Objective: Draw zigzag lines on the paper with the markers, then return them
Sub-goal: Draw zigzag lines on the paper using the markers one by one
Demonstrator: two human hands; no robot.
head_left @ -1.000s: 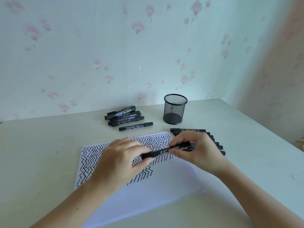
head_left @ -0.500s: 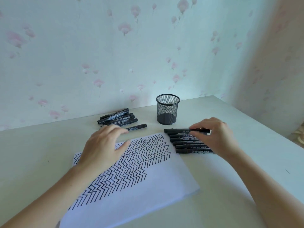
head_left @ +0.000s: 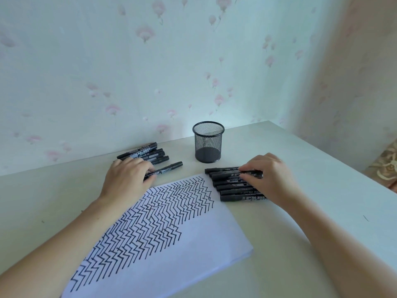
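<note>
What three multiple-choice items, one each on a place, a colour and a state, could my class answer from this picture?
1. Where is the mesh cup?
A. on the paper
B. behind the paper, between the two marker groups
C. in the left hand

2. What colour are the zigzags?
A. red
B. blue
C. black

3. What is in the cup?
A. nothing
B. markers
C. water

Answers:
1 B: it stands on the table beyond the paper.
2 C: the lines are black.
3 A: its bare bottom shows through the mesh.
</note>
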